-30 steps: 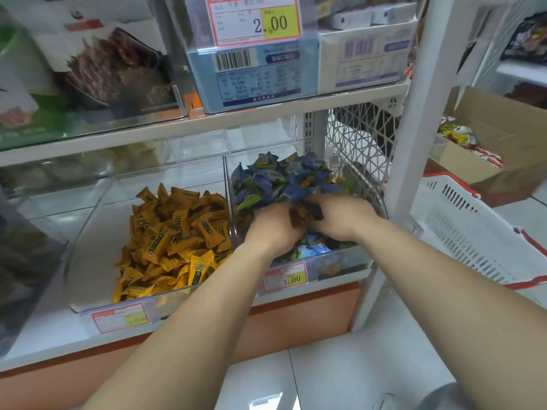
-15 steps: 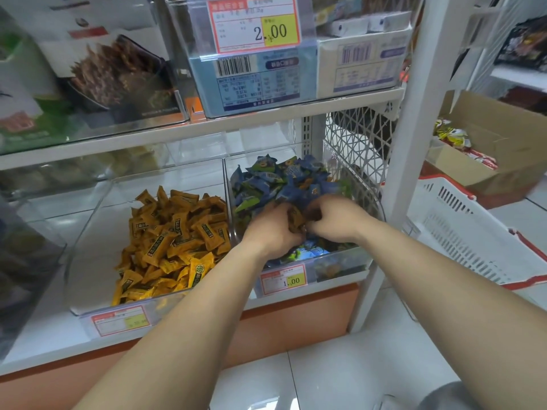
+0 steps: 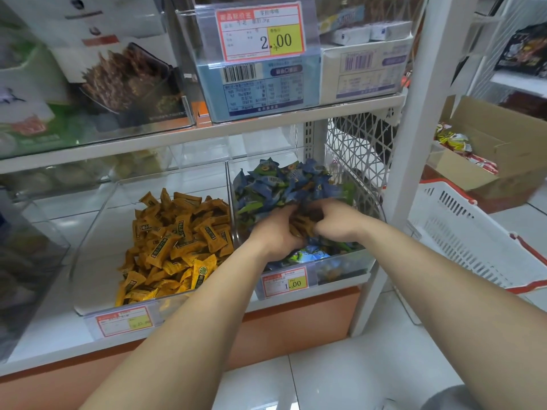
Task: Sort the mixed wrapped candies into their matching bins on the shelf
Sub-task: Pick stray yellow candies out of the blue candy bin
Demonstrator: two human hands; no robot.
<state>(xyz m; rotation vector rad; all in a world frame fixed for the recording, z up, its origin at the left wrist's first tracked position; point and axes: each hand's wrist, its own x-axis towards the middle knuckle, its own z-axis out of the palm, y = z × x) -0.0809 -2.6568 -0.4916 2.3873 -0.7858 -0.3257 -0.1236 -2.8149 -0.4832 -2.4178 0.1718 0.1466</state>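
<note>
Two clear bins stand side by side on the lower shelf. The left bin [image 3: 97, 229] holds a heap of yellow wrapped candies [image 3: 177, 247]. The right bin [image 3: 340, 269] is piled with blue and green wrapped candies [image 3: 284, 182]. Both my hands are inside the right bin. My left hand [image 3: 275, 232] and my right hand [image 3: 334, 220] curl toward each other around a small bunch of brown-yellow candies [image 3: 302, 224] held between them.
A white shelf post [image 3: 411, 161] rises just right of the bin, with a white plastic basket [image 3: 473, 241] and a cardboard box [image 3: 497, 152] of snacks beyond it. The upper shelf [image 3: 207, 134] hangs low over the bins. Price tags [image 3: 285, 284] front each bin.
Both hands stay together in the right bin, shifting slightly while gathering the brown-yellow candies between them. The camera has tilted a little.
</note>
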